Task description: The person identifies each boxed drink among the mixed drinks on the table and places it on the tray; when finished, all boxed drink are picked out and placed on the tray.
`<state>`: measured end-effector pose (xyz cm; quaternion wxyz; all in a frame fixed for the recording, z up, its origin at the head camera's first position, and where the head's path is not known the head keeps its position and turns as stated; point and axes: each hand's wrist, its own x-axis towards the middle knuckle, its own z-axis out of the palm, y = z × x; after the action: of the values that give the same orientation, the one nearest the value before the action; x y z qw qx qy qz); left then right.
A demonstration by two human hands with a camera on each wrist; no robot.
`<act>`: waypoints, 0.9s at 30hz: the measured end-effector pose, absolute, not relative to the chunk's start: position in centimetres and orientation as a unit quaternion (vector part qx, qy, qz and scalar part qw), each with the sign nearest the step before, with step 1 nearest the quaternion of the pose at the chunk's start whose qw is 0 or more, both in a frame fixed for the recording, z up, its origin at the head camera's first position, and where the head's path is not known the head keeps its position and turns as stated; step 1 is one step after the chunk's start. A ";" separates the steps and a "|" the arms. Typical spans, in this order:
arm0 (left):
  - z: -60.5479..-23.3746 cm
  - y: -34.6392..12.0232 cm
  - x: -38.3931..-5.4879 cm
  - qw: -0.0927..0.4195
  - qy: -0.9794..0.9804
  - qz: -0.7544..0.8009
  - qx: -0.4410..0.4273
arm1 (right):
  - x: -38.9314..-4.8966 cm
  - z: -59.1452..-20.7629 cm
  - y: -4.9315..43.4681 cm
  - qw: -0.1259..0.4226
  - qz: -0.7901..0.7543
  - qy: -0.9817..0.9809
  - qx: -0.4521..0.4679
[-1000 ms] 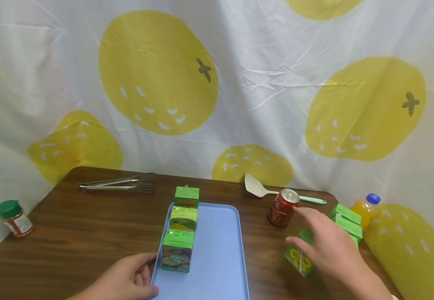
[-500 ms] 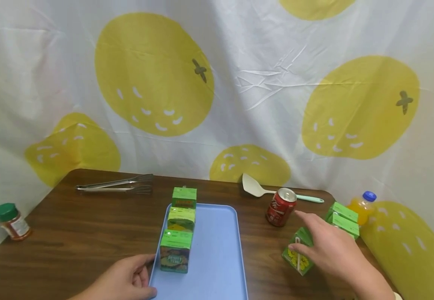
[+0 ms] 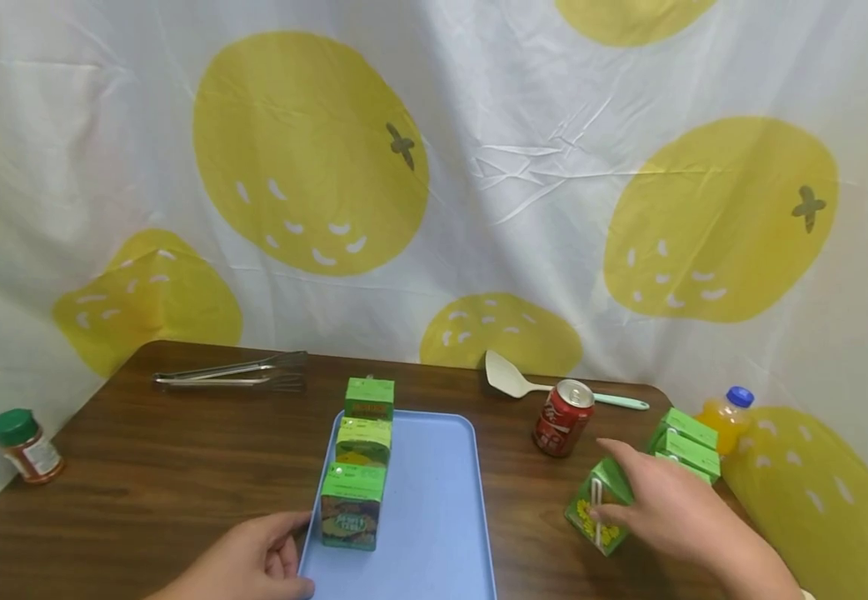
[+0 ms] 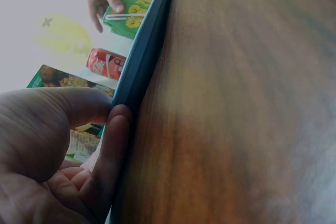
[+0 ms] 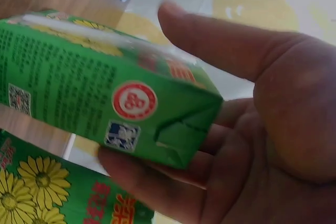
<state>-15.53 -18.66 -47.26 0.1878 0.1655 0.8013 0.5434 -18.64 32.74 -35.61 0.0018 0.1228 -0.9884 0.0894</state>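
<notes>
My left hand [image 3: 250, 560] pinches the left rim of a blue tray [image 3: 434, 508] between thumb and fingers. Along that side stand 3 green drink cartons, the nearest carton [image 3: 351, 512] with a dark picture. Over to the right, my right hand [image 3: 674, 508] straddles a green drink carton [image 3: 580, 508] with yellow flowers and a white straw. Its thumb [image 5: 210, 35] stands slightly off the carton in the right wrist view, while the fingers extend behind. That carton is on the table. A second flowered carton [image 5: 47, 187] lies just beyond the fingers.
A red soda can [image 3: 563, 418] stands behind the right hand, with a spatula [image 3: 509, 377] behind it. Several green cartons [image 3: 685, 442] and an orange drink bottle [image 3: 725, 417] are at the far right. Tongs [image 3: 231, 372] and a green-lidded spice jar [image 3: 27, 446] are at left.
My right hand has lowered around the flowered carton, its thumb now in front of the carton's face. The left hand has stayed on the tray rim. The head view has shifted slightly.
</notes>
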 end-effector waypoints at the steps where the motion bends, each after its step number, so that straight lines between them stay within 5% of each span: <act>1: -47.3 -18.6 -15.5 0.188 0.801 0.544 0.166 | -18.7 -35.5 32.9 -0.012 0.095 -0.988 0.118; 15: -47.2 -18.6 -15.6 0.185 0.808 0.536 0.162 | -19.1 -35.6 35.0 -0.084 0.214 -0.961 0.152; 27: -47.3 -18.6 -15.6 0.187 0.810 0.533 0.156 | -19.3 -36.1 36.3 -0.085 0.221 -0.952 0.193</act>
<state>-15.63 -18.61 -47.35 0.1874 0.1560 0.8101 0.5332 -19.34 36.33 -36.13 -0.0847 0.1927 -0.9522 0.2213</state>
